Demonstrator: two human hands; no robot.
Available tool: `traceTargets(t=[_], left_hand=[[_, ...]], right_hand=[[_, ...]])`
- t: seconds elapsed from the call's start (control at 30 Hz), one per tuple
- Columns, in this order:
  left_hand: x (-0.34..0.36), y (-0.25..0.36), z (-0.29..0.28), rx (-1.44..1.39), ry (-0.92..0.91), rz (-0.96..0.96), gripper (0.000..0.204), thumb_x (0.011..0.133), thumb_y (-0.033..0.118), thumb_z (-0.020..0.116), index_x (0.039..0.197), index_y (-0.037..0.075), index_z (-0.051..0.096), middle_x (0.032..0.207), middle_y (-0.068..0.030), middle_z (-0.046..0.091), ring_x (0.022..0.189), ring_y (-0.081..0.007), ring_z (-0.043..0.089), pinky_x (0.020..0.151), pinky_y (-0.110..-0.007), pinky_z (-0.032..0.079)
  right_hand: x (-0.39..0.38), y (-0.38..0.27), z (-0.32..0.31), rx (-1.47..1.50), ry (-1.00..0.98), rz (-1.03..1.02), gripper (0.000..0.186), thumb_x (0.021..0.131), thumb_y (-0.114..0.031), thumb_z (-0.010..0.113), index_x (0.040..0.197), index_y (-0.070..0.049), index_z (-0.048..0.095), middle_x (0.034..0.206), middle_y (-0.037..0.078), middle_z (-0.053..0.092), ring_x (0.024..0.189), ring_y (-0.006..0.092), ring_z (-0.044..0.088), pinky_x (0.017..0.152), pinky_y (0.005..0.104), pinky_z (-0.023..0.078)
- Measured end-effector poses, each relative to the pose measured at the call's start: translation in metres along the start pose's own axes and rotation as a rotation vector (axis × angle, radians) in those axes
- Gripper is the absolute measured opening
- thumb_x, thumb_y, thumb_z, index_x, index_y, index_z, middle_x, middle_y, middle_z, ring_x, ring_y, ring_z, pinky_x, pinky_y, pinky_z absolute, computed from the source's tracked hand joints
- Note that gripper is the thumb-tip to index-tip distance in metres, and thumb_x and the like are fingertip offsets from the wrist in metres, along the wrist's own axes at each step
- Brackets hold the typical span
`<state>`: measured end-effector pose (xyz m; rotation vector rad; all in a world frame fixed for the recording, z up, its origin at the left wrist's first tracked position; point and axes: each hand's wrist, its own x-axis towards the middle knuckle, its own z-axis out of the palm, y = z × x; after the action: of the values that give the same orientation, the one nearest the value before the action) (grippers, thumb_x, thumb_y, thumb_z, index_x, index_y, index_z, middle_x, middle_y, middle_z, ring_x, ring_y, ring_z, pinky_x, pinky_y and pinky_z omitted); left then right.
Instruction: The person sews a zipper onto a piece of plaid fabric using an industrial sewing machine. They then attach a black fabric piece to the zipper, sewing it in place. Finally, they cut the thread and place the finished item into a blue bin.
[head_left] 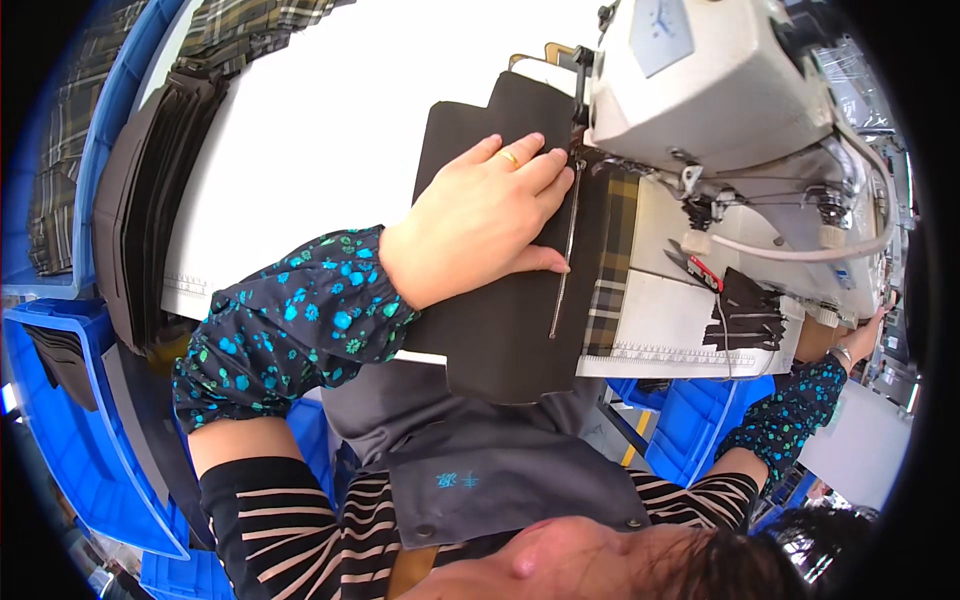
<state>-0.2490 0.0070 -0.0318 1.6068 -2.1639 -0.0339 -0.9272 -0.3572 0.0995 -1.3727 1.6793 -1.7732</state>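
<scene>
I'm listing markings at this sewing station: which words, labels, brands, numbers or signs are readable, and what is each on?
Apron: teal stitched characters, not copied out here.
Pale plate on the sewing machine: a blue mark, too unclear to read.
Ruler strip along the near edge of the table: fine tick marks; any numbers are too small to read.
Dark cloth under the left hand: no lettering shows.

A black fabric panel (505,330) with a long, thin shiny strip (559,305) lies on the white table (300,170), its near end past the edge.
</scene>
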Motion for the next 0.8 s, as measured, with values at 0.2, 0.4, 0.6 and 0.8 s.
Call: traceTargets(t=[0.2, 0.4, 0.6, 0.8], left_hand=[[-0.001, -0.001, 0.002, 0.003, 0.008, -0.011, 0.074, 0.086, 0.052, 0.078, 0.138, 0.001, 0.066, 0.142, -0.0123, 0.064, 0.137, -0.0309, 0.058, 0.115, -0.043, 0.047], [0.003, -0.001, -0.001, -0.007, -0.029, -0.019, 0.072, 0.084, 0.051, 0.080, 0.134, 0.001, 0.068, 0.139, -0.0109, 0.066, 0.136, -0.0299, 0.059, 0.113, -0.040, 0.049], [0.002, -0.001, -0.003, -0.028, -0.023, -0.026, 0.072, 0.082, 0.051, 0.081, 0.133, 0.001, 0.069, 0.138, -0.0105, 0.067, 0.135, -0.0297, 0.060, 0.112, -0.040, 0.049], [0.001, -0.002, -0.001, -0.023, -0.024, -0.031, 0.073, 0.081, 0.052, 0.081, 0.134, 0.002, 0.069, 0.138, -0.0101, 0.067, 0.136, -0.0297, 0.060, 0.113, -0.040, 0.049]], right_hand=[[-0.003, 0.021, -0.017, 0.113, -0.081, 0.006, 0.064, 0.103, -0.045, 0.071, 0.141, 0.005, 0.061, 0.135, 0.011, 0.069, 0.116, 0.0250, 0.068, 0.096, 0.0372, 0.055], [-0.023, 0.036, -0.007, 0.141, -0.021, 0.052, 0.063, 0.102, -0.049, 0.072, 0.137, 0.003, 0.065, 0.127, 0.008, 0.072, 0.104, 0.0170, 0.068, 0.081, 0.0278, 0.054], [-0.030, 0.027, -0.005, 0.025, 0.054, 0.022, 0.060, 0.108, -0.050, 0.061, 0.143, -0.002, 0.061, 0.136, 0.010, 0.069, 0.118, 0.0249, 0.066, 0.095, 0.0373, 0.054], [-0.046, 0.028, 0.004, 0.121, -0.100, -0.040, 0.062, 0.113, -0.054, 0.045, 0.152, -0.007, 0.056, 0.146, 0.010, 0.064, 0.129, 0.0288, 0.063, 0.106, 0.0446, 0.053]])
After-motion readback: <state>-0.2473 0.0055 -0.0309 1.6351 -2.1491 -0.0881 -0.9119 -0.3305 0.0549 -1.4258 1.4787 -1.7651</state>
